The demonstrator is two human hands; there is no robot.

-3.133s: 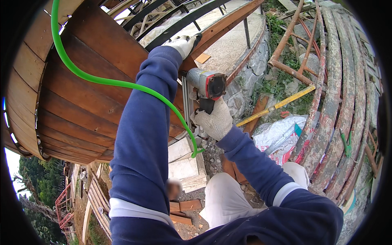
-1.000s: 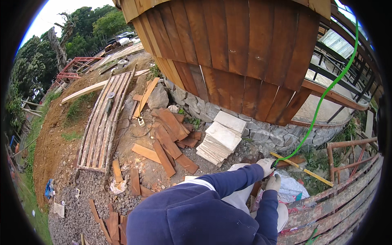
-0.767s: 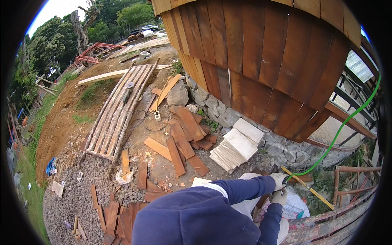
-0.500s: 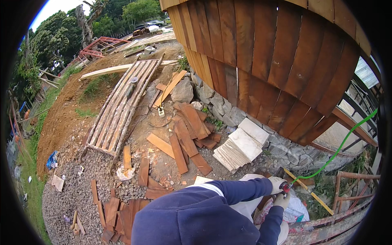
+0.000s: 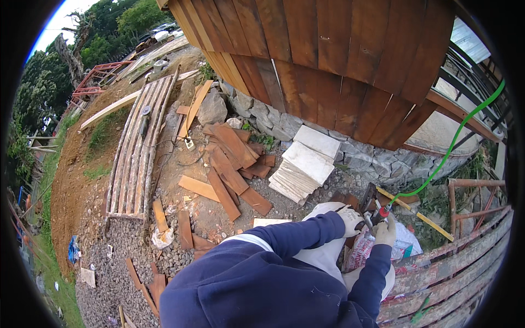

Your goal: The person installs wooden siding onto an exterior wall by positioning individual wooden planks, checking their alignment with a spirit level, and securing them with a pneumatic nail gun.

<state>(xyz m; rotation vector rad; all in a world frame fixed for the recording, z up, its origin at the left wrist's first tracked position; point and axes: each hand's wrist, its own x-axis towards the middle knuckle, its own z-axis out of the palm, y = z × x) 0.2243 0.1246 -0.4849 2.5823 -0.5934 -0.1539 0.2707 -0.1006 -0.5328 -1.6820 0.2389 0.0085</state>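
Observation:
My left hand, in a pale glove, is curled at the near side of the stone wall, against something dark that I cannot make out. My right hand, also gloved, grips an air tool just to its right. The tool's body is dark and silvery and mostly hidden, so its exact kind is unclear. A red coupling joins it to a green hose that curves up to the right. Below the hands lies a white sack with red and green print.
Wooden shingles lie scattered on gravel, beside a stack of pale tiles. A shingled wall rises above a stone base. On a slatted rack rests an angle grinder. A yellow strip and slatted platform are at right.
The view has shifted right, so the surroundings sit further left. My left hand has moved away from the red coupling and more of the tool shows between my hands.

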